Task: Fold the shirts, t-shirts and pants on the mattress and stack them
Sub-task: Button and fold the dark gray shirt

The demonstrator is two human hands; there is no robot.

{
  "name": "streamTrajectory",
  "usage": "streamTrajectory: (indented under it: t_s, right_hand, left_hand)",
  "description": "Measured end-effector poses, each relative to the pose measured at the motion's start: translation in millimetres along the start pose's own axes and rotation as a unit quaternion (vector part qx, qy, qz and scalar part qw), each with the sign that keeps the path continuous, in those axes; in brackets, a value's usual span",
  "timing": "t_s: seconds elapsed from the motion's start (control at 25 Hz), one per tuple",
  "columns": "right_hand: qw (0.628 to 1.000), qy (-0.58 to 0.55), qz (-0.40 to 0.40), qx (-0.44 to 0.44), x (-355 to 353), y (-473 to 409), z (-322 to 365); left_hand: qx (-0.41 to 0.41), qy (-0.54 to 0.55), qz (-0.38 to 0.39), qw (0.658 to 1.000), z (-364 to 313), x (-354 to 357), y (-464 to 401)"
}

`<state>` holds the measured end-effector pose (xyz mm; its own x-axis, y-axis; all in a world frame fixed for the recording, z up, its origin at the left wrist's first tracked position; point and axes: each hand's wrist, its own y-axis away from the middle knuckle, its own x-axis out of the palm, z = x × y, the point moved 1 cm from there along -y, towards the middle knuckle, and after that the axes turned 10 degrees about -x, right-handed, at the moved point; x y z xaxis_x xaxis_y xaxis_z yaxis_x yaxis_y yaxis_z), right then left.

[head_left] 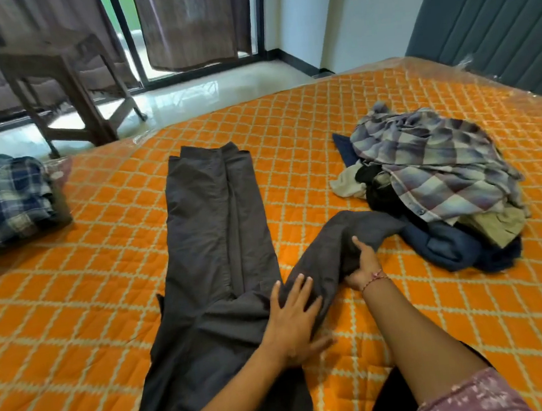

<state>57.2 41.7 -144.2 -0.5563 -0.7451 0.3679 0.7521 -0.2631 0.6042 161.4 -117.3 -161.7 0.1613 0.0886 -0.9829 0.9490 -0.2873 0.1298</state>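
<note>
Dark grey pants [213,244] lie lengthwise on the orange quilted mattress [74,307]. One leg stretches straight away from me; the other bends off to the right. My left hand [294,322] presses flat with straight fingers on the pants near the crotch. My right hand [363,262] grips the bent leg, thumb on top of the cloth. At the left edge sits a stack of folded clothes topped by a blue plaid shirt [4,201].
A loose pile of clothes [435,169] with a grey plaid shirt on top lies at the right, touching the bent pant leg. Beyond the mattress stand a wooden chair [62,79], curtains and a glass door. A grey padded headboard [493,18] rises at the far right.
</note>
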Motion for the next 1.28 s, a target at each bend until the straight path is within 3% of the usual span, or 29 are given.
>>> streamTrajectory:
  t_s: [0.12,0.2,0.24,0.32,0.48,0.52,0.6,0.64,0.72,0.76,0.8,0.88,1.0,1.08,1.2,1.24,1.28]
  right_hand:
    - [0.994,-0.084,0.071,-0.016,8.2,1.3,16.7]
    - [0.981,-0.137,0.125,-0.054,17.0,11.1,40.2]
    - [0.972,-0.163,0.155,-0.073,22.5,19.4,52.5]
    - [0.955,-0.18,0.217,-0.09,36.6,33.5,73.3]
    - [0.947,-0.166,0.244,-0.128,78.3,58.1,98.5]
    - [0.949,-0.163,0.239,-0.124,88.0,58.8,102.7]
    - [0.959,-0.136,0.211,-0.131,101.8,56.3,108.2]
    - [0.967,-0.105,0.189,-0.134,107.7,52.4,108.7]
    - [0.977,-0.065,0.156,-0.128,121.1,44.4,100.8]
    - [0.98,-0.051,0.144,-0.132,128.7,41.7,95.3]
    - [0.979,-0.038,0.144,-0.136,138.3,40.0,89.0]
    - [0.977,0.008,0.147,-0.157,166.2,38.3,76.8]
    - [0.952,0.147,0.165,-0.212,238.6,30.4,55.5]
    - [0.895,0.324,0.195,-0.237,292.6,19.1,38.4]
    - [0.784,0.516,0.23,-0.257,352.8,-8.0,-0.8]
    - [0.754,0.543,0.26,-0.265,359.2,-21.1,-17.2]
    - [0.741,0.558,0.264,-0.262,355.5,-20.5,-29.0]
  left_hand:
    - [0.042,-0.003,-0.013,0.999,1.6,12.8,15.2]
    - [-0.013,0.158,-0.067,0.985,6.4,-9.1,9.5]
    - [-0.091,0.268,-0.075,0.956,12.7,-23.2,-0.4]
    - [-0.195,0.454,-0.086,0.865,32.8,-55.7,-32.0]
    - [-0.129,0.602,0.105,0.78,45.9,-124.3,-94.9]
    - [-0.127,0.613,0.113,0.772,48.4,-133.6,-104.1]
    - [-0.162,0.613,0.033,0.773,68.1,-146.8,-111.1]
    - [-0.177,0.584,-0.006,0.792,85.1,-146.2,-112.2]
    - [-0.194,0.461,-0.043,0.865,111.7,-139.9,-109.4]
    - [-0.192,0.423,-0.057,0.884,119.6,-136.8,-110.2]
    - [-0.188,0.447,-0.076,0.871,120.8,-139.9,-109.5]
    - [-0.152,0.578,-0.089,0.797,111.8,-160.1,-113.0]
    - [-0.131,0.745,-0.003,0.654,104.9,-187.1,-133.8]
    - [-0.146,0.815,0.019,0.561,129.1,-187.8,-155.1]
    - [-0.148,0.882,-0.01,0.448,192.1,-173.3,-171.9]
    - [-0.164,0.889,-0.005,0.427,212.5,-163.0,-172.3]
    - [-0.204,0.88,0.009,0.428,230.1,-149.5,-168.5]
